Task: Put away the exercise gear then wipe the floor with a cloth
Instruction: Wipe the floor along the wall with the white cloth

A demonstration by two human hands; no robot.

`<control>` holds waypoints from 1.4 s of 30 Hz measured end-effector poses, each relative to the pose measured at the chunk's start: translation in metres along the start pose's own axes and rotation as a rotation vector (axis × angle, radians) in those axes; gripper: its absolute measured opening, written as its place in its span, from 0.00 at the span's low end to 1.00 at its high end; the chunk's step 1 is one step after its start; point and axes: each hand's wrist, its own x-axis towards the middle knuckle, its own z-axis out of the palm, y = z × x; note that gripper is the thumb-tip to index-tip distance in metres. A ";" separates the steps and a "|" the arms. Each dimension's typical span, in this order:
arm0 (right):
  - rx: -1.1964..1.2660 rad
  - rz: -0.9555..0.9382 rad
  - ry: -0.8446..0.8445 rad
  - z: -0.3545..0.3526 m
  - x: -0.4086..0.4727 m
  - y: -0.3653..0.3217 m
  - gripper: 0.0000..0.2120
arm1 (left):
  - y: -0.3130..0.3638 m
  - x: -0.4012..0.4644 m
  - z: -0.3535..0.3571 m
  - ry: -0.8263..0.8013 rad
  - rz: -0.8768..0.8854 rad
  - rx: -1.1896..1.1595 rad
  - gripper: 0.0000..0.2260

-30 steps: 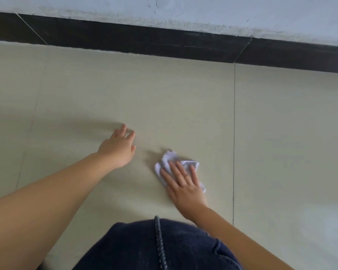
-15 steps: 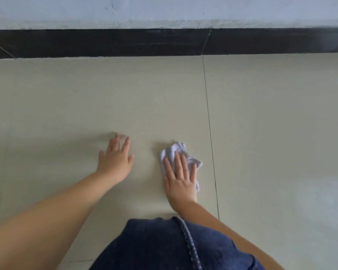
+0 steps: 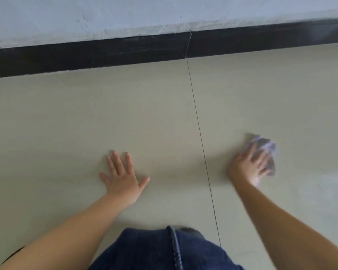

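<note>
My right hand [image 3: 249, 164] presses a crumpled white cloth [image 3: 265, 148] flat against the beige tiled floor [image 3: 105, 114], to the right of a tile joint; both are blurred by motion. The cloth sticks out beyond my fingertips, its lower part hidden under my palm. My left hand [image 3: 122, 176] lies flat on the floor with fingers spread, left of the joint, holding nothing. No exercise gear is in view.
A black skirting board [image 3: 86, 55] runs along the foot of a pale wall [image 3: 125, 14] at the back. My knee in dark blue denim [image 3: 160, 250] rests on the floor at the bottom centre. A thin tile joint [image 3: 201, 145] runs front to back.
My right hand has swept the cloth to the right, across the tile joint. My left hand has stayed planted on the floor and its fingers have spread wider.
</note>
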 end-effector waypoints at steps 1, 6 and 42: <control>-0.044 -0.134 0.056 0.015 -0.015 -0.024 0.30 | 0.001 0.001 0.002 0.009 -0.006 -0.001 0.44; -0.275 -1.109 -0.076 0.067 -0.093 -0.114 0.26 | 0.001 0.000 0.005 0.111 0.022 -0.060 0.46; -0.155 -0.665 -0.034 0.019 0.052 -0.221 0.26 | 0.040 0.070 -0.053 0.060 0.355 -0.060 0.54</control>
